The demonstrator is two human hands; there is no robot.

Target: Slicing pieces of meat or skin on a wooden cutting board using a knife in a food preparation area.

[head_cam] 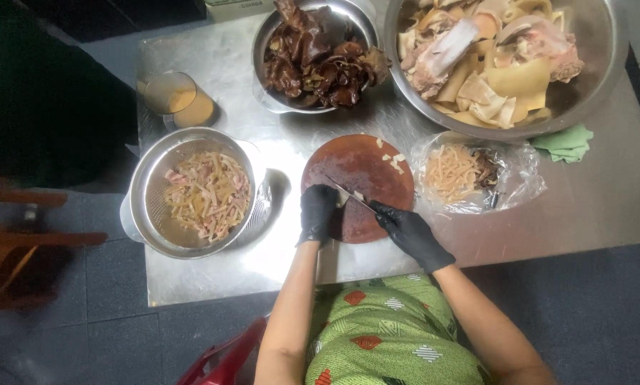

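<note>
Between left hand (317, 212) and right hand (405, 229): knife (350, 194).

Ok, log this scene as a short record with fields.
surface: steel table
left hand: black glove, pressing on round wooden board
right hand: black glove, holding knife over board
colander: pale cut strips, left of board
bag: more strips, right of board
big bowl: pale uncut pieces
small bowl: dark brown pieces

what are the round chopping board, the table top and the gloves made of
The chopping board: probably wood, matte reddish-brown with a worn surface. The table top: looks like stainless steel, grey and brushed, with bright glare. The gloves on the left hand and right hand: thin black rubbery material, likely nitrile or latex.
</note>
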